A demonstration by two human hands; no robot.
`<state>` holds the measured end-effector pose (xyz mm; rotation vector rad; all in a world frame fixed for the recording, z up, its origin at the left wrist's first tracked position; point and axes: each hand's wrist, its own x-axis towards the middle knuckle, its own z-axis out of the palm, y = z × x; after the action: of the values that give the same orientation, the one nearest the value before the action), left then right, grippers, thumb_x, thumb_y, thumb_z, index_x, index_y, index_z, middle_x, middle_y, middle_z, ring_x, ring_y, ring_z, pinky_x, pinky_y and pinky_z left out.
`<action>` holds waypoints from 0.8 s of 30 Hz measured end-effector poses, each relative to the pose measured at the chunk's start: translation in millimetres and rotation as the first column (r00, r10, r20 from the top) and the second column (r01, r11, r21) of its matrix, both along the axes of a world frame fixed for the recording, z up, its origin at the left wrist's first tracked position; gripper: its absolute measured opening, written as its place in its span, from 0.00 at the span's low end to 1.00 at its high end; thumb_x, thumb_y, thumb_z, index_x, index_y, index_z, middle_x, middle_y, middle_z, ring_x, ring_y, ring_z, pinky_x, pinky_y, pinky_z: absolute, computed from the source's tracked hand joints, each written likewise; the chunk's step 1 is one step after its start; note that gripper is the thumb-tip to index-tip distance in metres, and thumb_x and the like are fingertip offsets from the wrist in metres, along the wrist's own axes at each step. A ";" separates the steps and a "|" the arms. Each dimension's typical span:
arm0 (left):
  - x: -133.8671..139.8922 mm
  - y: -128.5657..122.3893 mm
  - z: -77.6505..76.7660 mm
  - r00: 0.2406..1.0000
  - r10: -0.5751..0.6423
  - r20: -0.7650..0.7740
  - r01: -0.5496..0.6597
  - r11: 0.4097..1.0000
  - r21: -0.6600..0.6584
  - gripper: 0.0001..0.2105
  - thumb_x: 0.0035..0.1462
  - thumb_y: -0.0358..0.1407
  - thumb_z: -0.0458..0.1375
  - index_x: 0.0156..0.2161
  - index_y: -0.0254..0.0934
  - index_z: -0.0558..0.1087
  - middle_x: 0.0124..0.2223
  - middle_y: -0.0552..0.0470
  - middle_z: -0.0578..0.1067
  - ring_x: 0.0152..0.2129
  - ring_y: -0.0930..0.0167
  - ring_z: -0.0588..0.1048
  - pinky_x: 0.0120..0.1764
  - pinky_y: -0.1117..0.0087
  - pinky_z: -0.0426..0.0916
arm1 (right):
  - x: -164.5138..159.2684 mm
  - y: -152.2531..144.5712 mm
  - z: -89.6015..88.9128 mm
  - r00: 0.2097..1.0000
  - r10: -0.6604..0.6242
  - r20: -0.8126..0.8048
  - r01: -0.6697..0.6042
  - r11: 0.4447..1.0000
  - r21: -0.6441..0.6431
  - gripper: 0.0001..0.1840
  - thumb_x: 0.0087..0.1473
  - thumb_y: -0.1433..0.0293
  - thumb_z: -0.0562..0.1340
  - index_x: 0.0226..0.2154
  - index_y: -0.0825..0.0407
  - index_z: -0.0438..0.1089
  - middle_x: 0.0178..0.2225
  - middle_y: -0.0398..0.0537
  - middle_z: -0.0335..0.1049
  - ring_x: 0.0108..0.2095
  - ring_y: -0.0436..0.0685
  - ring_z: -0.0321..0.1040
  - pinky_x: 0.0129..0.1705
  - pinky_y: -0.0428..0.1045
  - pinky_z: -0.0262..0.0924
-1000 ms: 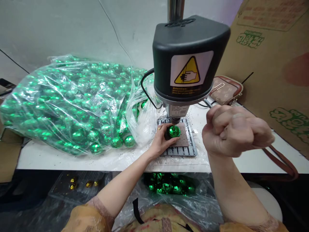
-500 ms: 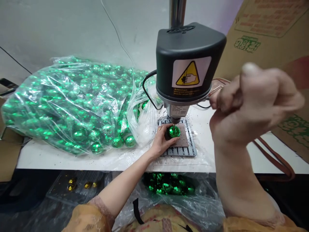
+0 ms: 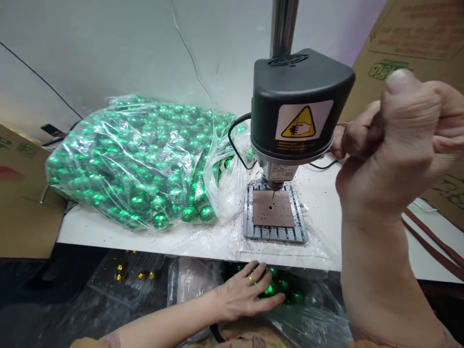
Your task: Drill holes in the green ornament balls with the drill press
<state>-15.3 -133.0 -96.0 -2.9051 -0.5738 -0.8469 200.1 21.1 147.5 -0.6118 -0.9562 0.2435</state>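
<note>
My left hand [image 3: 250, 292] is low, below the table's front edge, with its fingers apart over shiny green faceted balls [image 3: 286, 285] in a clear plastic bag. Green shows between the thumb and fingers, and no ball is plainly gripped. My right hand [image 3: 395, 130] is raised and curled at the right side of a black bench drill press [image 3: 300, 101], closed around its feed lever, which the fingers mostly hide. Under the drill bit [image 3: 273, 194], a brown square pad [image 3: 282, 217] with a dark hole lies on the slotted metal base [image 3: 302, 237], no ball on it.
A big clear bag of green balls [image 3: 137, 159] fills the table's left side. Dark shavings are scattered around the base. Cardboard boxes stand at the left [image 3: 25, 208] and right [image 3: 398, 43]. Several small gold balls [image 3: 142, 275] lie below the table. A brown strap [image 3: 431, 241] is at the right.
My left hand has left the pad with the green ball and moved down to the balls below the table edge. My right hand stays by the drill press. The view has shifted left.
</note>
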 end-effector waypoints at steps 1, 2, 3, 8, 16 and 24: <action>-3.9 -1.1 -3.1 1.000 -0.012 -0.008 0.012 1.000 0.018 0.18 0.56 0.43 0.70 0.52 0.52 0.77 0.51 0.48 0.82 0.51 0.58 0.80 0.55 0.57 0.78 | -0.4 0.0 0.4 1.000 0.000 -0.004 0.000 1.000 -0.005 0.25 0.59 0.69 0.62 0.17 0.47 0.49 0.14 0.35 0.48 0.14 0.45 0.50 0.18 0.51 0.47; -7.8 3.8 -3.1 1.000 -0.023 0.018 0.023 1.000 0.016 0.16 0.56 0.44 0.69 0.50 0.53 0.78 0.53 0.49 0.83 0.53 0.58 0.80 0.57 0.57 0.78 | -0.7 0.0 0.6 1.000 -0.001 -0.007 0.001 1.000 -0.011 0.25 0.58 0.69 0.62 0.17 0.47 0.49 0.14 0.35 0.48 0.14 0.45 0.50 0.17 0.51 0.47; -11.8 15.3 0.2 0.997 -0.017 0.075 0.017 1.000 -0.004 0.14 0.58 0.43 0.68 0.50 0.52 0.77 0.53 0.49 0.83 0.54 0.58 0.80 0.57 0.56 0.78 | -1.0 -0.3 0.7 1.000 -0.001 -0.007 0.001 1.000 -0.019 0.26 0.58 0.69 0.62 0.16 0.47 0.48 0.14 0.35 0.48 0.15 0.45 0.50 0.17 0.51 0.47; -34.8 155.7 51.8 0.851 0.435 0.296 -0.364 0.893 -0.266 0.20 0.64 0.24 0.50 0.57 0.39 0.72 0.50 0.41 0.82 0.49 0.60 0.81 0.52 0.54 0.79 | -1.4 -2.4 0.2 1.000 -0.004 -0.002 0.004 1.000 -0.026 0.25 0.59 0.70 0.61 0.16 0.48 0.51 0.14 0.35 0.47 0.15 0.45 0.49 0.18 0.50 0.47; -33.5 330.0 80.0 0.724 0.687 -0.063 -0.604 0.586 -0.540 0.19 0.46 0.21 0.62 0.46 0.35 0.79 0.49 0.40 0.82 0.50 0.54 0.79 0.58 0.53 0.73 | -0.3 -1.5 -0.2 1.000 0.005 -0.012 -0.005 1.000 -0.001 0.25 0.59 0.72 0.62 0.15 0.48 0.53 0.13 0.35 0.45 0.14 0.44 0.48 0.16 0.51 0.49; -38.5 296.6 86.0 0.744 0.668 0.006 -0.564 0.633 -0.530 0.21 0.51 0.26 0.62 0.53 0.35 0.74 0.53 0.39 0.77 0.55 0.54 0.74 0.60 0.52 0.69 | 1.3 -1.5 -2.2 1.000 0.004 0.001 -0.004 1.000 -0.001 0.24 0.59 0.69 0.64 0.15 0.48 0.57 0.14 0.35 0.48 0.15 0.45 0.50 0.18 0.50 0.49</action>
<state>-53.8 163.6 -9.9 -2.6349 -1.9485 -0.9802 201.4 19.7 145.3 -0.6107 -0.9590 0.2470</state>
